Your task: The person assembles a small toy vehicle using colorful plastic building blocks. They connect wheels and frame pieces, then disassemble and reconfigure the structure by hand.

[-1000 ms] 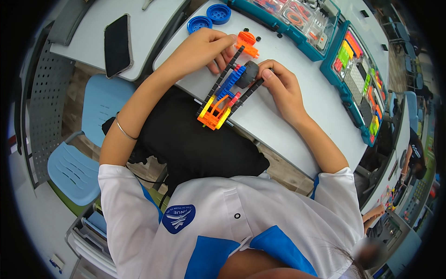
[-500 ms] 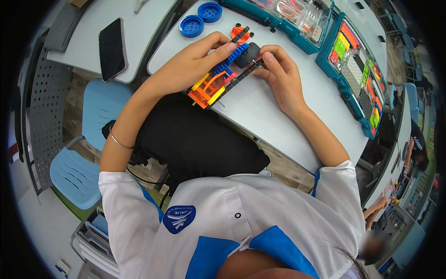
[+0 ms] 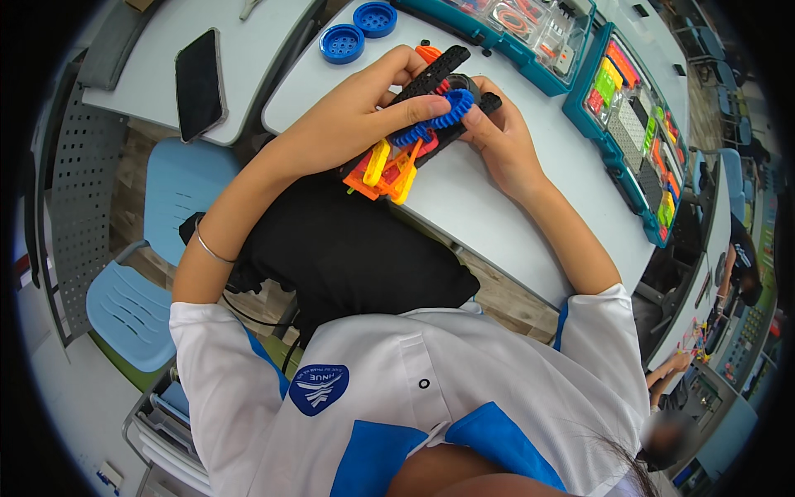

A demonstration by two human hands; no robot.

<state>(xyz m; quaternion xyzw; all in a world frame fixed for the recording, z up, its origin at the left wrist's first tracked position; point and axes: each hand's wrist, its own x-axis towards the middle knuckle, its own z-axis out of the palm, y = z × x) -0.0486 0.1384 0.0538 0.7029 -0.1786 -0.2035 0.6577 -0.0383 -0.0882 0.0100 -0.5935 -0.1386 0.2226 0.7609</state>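
Note:
Between my hands, above the table's near edge, is a plastic building-kit model [image 3: 383, 170] with black beams, orange and yellow parts and blue gears [image 3: 431, 118]. My left hand [image 3: 373, 103] is closed on its left side, the thumb pressed near the gears beside a raised black beam [image 3: 437, 73]. On the right side, my right hand [image 3: 499, 137] grips the model with its thumb by the large blue gear. A dark rounded part [image 3: 465, 85] shows behind the gears, partly covered by my fingers. Beyond my left hand, an orange piece [image 3: 428, 53] lies partly hidden.
Two blue wheels [image 3: 342, 44] lie on the white table [image 3: 530, 224]. Teal cases of parts [image 3: 633, 178] stand open at the far right. A phone [image 3: 199, 87] rests on the left table. Blue chairs [image 3: 131, 319] stand at the left; another person's hand [image 3: 681, 361] shows far right.
The model has been tilted in my hands, so its black beam and blue gears now face up more. My right thumb has moved in to the large gear.

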